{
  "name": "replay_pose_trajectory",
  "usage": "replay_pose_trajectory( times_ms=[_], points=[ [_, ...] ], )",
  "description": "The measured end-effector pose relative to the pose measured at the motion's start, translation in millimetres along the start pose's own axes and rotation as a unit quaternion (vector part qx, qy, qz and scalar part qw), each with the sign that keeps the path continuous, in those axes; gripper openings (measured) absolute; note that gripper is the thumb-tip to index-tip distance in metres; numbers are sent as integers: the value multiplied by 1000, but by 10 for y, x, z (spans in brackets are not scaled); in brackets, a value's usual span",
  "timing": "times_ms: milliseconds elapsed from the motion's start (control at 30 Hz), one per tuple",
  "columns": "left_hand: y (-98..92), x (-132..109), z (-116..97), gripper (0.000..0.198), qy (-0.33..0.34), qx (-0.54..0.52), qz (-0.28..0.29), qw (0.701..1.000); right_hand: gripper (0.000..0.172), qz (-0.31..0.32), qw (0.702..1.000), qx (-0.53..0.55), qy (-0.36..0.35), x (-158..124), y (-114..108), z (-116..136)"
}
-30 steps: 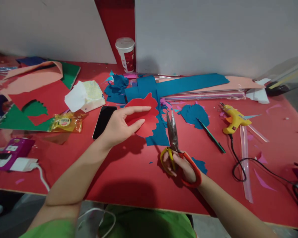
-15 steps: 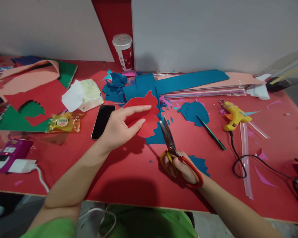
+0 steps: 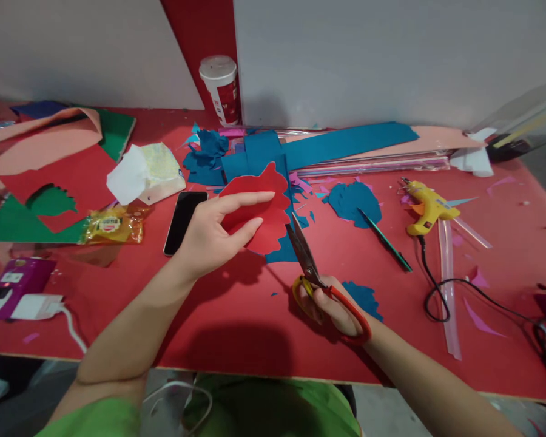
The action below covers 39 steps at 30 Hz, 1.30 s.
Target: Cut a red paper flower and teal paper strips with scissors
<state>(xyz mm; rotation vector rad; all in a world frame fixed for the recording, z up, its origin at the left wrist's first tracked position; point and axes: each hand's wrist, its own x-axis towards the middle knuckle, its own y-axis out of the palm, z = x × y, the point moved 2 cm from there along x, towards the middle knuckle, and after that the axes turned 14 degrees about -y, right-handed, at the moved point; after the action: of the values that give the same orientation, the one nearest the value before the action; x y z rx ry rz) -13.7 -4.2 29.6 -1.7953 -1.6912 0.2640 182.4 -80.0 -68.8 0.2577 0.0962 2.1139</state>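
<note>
My left hand [image 3: 213, 230] holds a red paper cutout [image 3: 273, 212] with a wavy, scalloped edge. Its thumb and index finger lie over the paper, while the other fingers are hidden beneath. My right hand [image 3: 332, 306] grips scissors [image 3: 307, 255] with one yellow and one red handle loop. Their blades are slightly apart and point at the cutout's right edge. Under the cutout lies blue paper [image 3: 284, 250]. Right of the blades is a blue scalloped cutout [image 3: 350, 203] with a green pen [image 3: 384, 240] on it. Another blue piece [image 3: 364, 297] lies partly behind my right hand.
A phone [image 3: 177, 237] lies beside my left wrist. A yellow glue gun [image 3: 432, 209] with a black cord is on the right. Behind stand a lidded paper cup [image 3: 221, 85] and blue strips [image 3: 346, 145]. Red and green sheets [image 3: 95, 176], a yellow wrapper [image 3: 113, 224] and a purple power bank [image 3: 20, 282] lie left.
The view has shifted slightly. The scissor tips have come nearer to the red cutout's right edge. Both hands keep their grip.
</note>
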Motion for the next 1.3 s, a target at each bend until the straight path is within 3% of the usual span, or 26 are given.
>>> replay_pose_trajectory(
  times_ms=[433,1300],
  points=[
    [35,-15,0,34,25,16,36,999,45,-7,999,33,0,-5,14,-16],
    [104,-37,10,33,16,63,21,998,47,-12,997,72,15,-46,8,-76]
  ],
)
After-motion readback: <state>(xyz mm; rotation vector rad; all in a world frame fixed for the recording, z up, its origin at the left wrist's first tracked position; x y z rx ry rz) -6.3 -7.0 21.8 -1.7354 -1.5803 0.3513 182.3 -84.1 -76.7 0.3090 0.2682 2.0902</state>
